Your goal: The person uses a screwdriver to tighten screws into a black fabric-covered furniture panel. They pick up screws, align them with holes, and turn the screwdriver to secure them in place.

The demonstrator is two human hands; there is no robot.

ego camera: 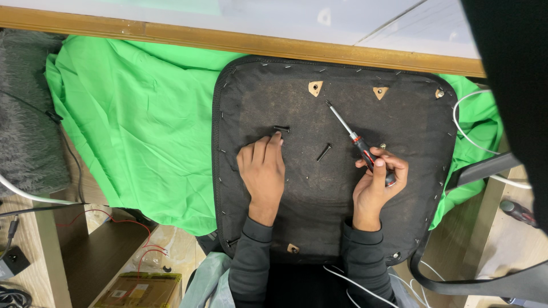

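Screwdriver (358,141): light, stiff; right hand (378,185) closed round handle. Left hand (262,171) flat, holding nothing, fingertips at black bolt (281,129), mid seat base (399,228); second bolt (324,152) loose between hands

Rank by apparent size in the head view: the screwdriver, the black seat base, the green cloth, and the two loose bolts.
1. Green cloth
2. Black seat base
3. Screwdriver, held in the right hand
4. The two bolts look about alike, so no ranking; the left hand reaches toward one.

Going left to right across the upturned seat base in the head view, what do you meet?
Left hand → bolt at its fingertips → loose bolt → screwdriver → right hand, gripping the screwdriver's handle → metal fitting at the seat's upper right corner.
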